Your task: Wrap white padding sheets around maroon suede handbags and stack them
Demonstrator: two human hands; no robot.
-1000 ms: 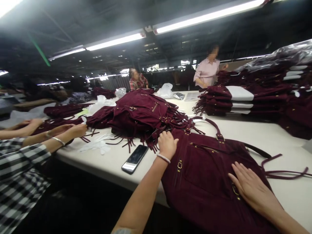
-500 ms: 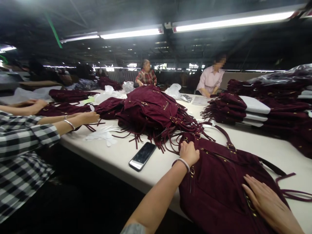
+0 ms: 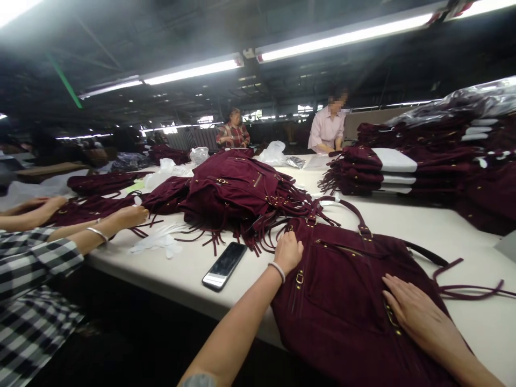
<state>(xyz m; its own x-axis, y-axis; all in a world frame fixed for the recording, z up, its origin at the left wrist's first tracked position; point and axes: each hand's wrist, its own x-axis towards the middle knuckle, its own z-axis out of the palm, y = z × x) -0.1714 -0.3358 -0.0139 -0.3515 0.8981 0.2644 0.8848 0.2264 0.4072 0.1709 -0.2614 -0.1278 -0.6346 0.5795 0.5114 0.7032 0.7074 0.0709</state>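
Note:
A maroon handbag (image 3: 342,290) with brass buckles, zips and two handles lies flat before me at the table's front edge. At its upper left corner my left hand (image 3: 288,251) is closed on the bag's edge, a pale bangle on the wrist. My right hand (image 3: 415,306) rests flat on the bag's right side, fingers stretched out beside a brass zip. A dark strap and loose maroon laces trail from the bag's right edge. Just left of the bag lies a phone (image 3: 224,265) with a partly lit screen.
A heap of fringed maroon bags (image 3: 237,188) fills the middle of the white table (image 3: 169,274). Stacked bags (image 3: 363,169) with white wraps stand at right. White paper strips (image 3: 159,241) lie left. A co-worker's checked sleeve (image 3: 56,258) is at left; two people stand across the table.
The view has swung slightly right, so most things sit further left. My left hand stays closed on the bag's corner, and my right hand remains flat on it.

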